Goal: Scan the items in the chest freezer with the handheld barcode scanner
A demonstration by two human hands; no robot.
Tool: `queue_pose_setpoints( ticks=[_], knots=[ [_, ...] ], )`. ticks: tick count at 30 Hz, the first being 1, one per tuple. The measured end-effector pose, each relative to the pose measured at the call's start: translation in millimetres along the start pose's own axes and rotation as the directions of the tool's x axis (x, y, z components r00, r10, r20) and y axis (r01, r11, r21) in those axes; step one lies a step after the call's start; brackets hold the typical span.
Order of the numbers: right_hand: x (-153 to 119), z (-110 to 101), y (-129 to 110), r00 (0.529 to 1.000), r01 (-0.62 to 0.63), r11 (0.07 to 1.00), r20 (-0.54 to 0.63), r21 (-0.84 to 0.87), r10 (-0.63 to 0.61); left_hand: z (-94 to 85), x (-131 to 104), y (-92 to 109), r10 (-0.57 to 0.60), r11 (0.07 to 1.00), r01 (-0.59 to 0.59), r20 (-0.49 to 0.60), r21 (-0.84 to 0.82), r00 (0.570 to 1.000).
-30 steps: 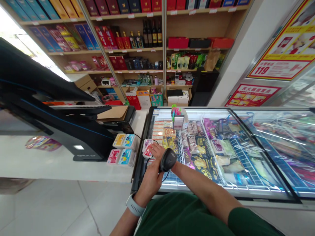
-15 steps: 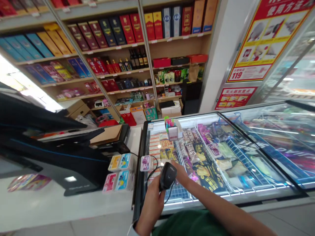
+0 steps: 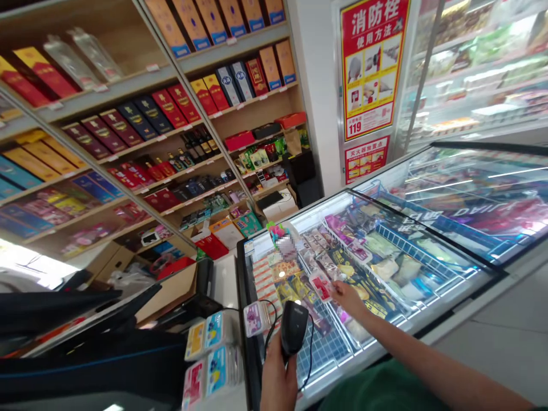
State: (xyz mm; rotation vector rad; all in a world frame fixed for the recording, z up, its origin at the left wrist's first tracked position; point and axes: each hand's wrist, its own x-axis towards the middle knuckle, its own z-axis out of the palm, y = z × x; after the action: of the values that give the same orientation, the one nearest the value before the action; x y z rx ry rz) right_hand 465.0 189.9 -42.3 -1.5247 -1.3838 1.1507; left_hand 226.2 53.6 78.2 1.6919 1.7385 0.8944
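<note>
My left hand (image 3: 279,374) is wrapped around the handle of a black barcode scanner (image 3: 294,328), its cable looping down beside it. Off to the right, my right hand (image 3: 346,297) pinches the edge of a small flat pack with a red and white label (image 3: 321,285). That pack is over the glass top of a chest freezer (image 3: 306,398). Left of the scanner, a clear pack with a purple label (image 3: 256,318) rests on the freezer's edge. Stacked packs with blue, yellow and pink labels (image 3: 215,365) stand on the counter.
Bagged frozen goods (image 3: 351,262) lie in wire baskets under the glass. Dark checkout equipment (image 3: 107,359) fills the lower left. Shelves of boxed bottles (image 3: 124,125) line the back wall. A red fire-hydrant poster (image 3: 372,68) hangs on the pillar.
My right hand has come out from behind the scanner and moved right, bringing the red-labelled pack into sight. The scanner stays in my left hand. The view has turned and tilted.
</note>
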Motion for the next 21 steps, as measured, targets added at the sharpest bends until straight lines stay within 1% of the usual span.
queue_pose_setpoints(
  ticks=[2,5,8,11,16,18,21],
  knots=[
    [0,-9,-2,0.999,-0.033,0.994,0.005,0.105,0.033,-2.3,0,6,-0.011,1.000,0.010,0.028,0.017,1.000],
    [-2,-21,-11,1.000,-0.027,0.986,0.006,0.167,0.027,-2.5,-1,13,-0.008,1.000,0.008,0.012,0.030,1.000],
    [-5,-32,-21,1.000,0.021,0.986,0.004,0.167,-0.022,-1.0,0,14,-0.002,0.999,0.000,0.034,0.047,0.999],
    [-7,-37,-27,0.998,0.056,0.984,-0.016,0.171,-0.054,0.4,1,13,-0.004,0.998,0.000,0.061,0.067,0.998],
    [-6,-40,-27,0.995,-0.059,0.977,-0.065,0.204,0.073,0.2,8,18,0.032,0.995,-0.036,0.047,0.090,0.998],
    [-4,-42,-24,0.996,-0.054,0.975,-0.062,0.217,0.069,-1.0,11,20,0.050,0.993,-0.056,0.052,0.105,0.997],
    [1,-47,-22,0.997,-0.011,0.981,-0.077,0.192,0.026,-2.7,16,23,0.074,0.987,-0.081,0.051,0.142,0.996]
  ],
)
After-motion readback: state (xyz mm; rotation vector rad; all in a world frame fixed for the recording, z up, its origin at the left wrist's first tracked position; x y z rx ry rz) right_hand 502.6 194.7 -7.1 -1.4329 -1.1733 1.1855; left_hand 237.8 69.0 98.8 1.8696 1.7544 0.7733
